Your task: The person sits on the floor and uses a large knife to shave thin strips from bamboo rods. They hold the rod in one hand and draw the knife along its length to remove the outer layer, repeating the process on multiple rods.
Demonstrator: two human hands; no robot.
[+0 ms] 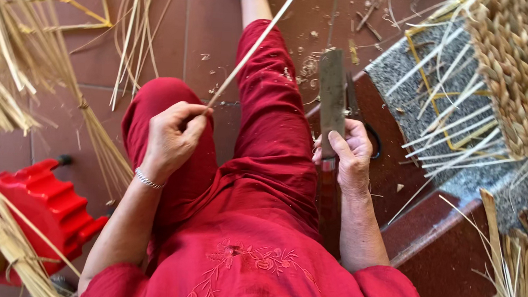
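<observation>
A pale straw-coloured cane strip (254,48) is running up from the fingers of the left hand (173,139), its tone light against red trousers (271,125). A thin silver bracelet (148,180) is showing just below that hand. Under the fingers of the right hand (351,156), a dull grey-green blade (331,98) is lying, its handle darkening to brown. Below both hands, a red blouse (251,268) is carrying tone-on-tone floral embroidery. Left of the left fingers, golden-yellow reed bundles (6,62) are fanning over terracotta floor tiles (210,19), and a bright red plastic stool (44,209) is glowing. Right of the right fingers, a tan braided basket (515,65) is showing a plaited pattern above a speckled grey mat (400,83).
</observation>
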